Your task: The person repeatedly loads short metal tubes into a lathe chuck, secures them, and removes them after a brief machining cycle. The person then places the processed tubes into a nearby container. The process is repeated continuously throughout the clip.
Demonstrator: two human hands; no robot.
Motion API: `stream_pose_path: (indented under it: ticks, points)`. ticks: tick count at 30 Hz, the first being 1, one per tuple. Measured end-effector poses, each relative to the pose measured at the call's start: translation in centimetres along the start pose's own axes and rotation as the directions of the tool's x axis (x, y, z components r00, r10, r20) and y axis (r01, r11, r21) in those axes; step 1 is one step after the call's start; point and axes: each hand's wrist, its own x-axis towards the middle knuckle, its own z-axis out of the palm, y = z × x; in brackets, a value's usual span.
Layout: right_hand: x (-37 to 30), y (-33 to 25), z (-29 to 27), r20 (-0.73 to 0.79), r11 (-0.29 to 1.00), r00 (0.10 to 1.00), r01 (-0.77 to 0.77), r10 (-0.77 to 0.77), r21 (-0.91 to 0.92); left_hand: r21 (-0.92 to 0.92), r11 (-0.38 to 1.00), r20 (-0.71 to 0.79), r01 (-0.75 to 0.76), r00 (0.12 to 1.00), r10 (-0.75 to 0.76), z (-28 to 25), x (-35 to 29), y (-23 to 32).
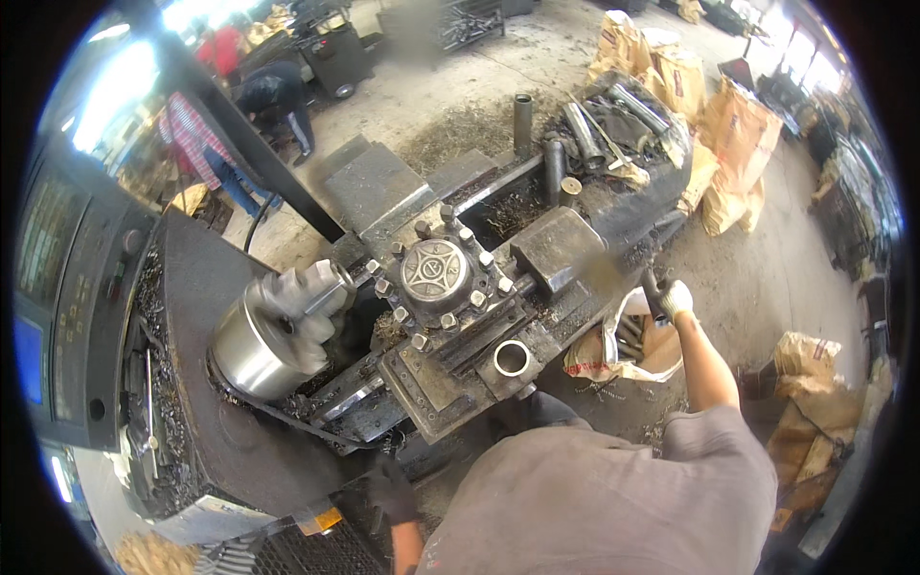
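Note:
My right hand (pixel 668 295), in a pale glove with dark fingers, reaches out over a sack (pixel 661 358) beside the lathe. Short metal tubes (pixel 629 335) lie inside that sack. The fingers are dark and blurred, so their grip is unclear. Low at the lathe's front is my left hand (pixel 391 491), in a dark glove; its fingers merge with the shadow. Between my arms stands the square tool post (pixel 436 273) with several bolts around it. On the left is the shiny chuck (pixel 259 345), its jaws blurred. A round metal ring or tube end (pixel 512 358) sits on the near side of the carriage.
A control panel (pixel 72 287) with a screen stands at the left. Metal tubes (pixel 583 136) and rags lie on the lathe's far right end. Paper sacks (pixel 738 144) stand beyond it. Two people (pixel 206 144) are at the far left. Metal chips cover parts of the floor.

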Motion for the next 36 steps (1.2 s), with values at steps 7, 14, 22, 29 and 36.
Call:
stream_pose_path:
  ticks: [7,14,22,29,36]
  points:
    - [-12.5,-16.1,-8.1,0.185,0.437,0.415,0.673,-0.891,0.597,-0.295,0.948,-0.428,0.116,0.872,-0.239,-6.4,11.8,9.7]
    - [-21.0,-27.0,-9.0,0.341,0.107,0.043,0.980,-0.939,0.171,-0.107,0.960,-0.260,0.260,0.924,-0.280,-7.2,14.8,9.4]
    - [-12.6,-38.1,-16.5,0.105,-0.224,-0.235,0.969,-0.966,0.106,-0.102,0.958,-0.305,0.267,0.909,-0.285,-6.6,14.2,9.0]
    - [-4.7,-49.3,-6.3,0.428,0.045,0.180,0.950,-0.885,-0.308,-0.781,0.601,-0.245,0.169,0.803,-0.544,-4.7,5.4,4.2]
    - [1.0,-50.9,3.2,0.516,-0.274,-0.322,0.947,-0.794,0.168,-0.979,0.191,-0.139,0.067,0.465,-0.875,-7.4,-2.5,-4.2]
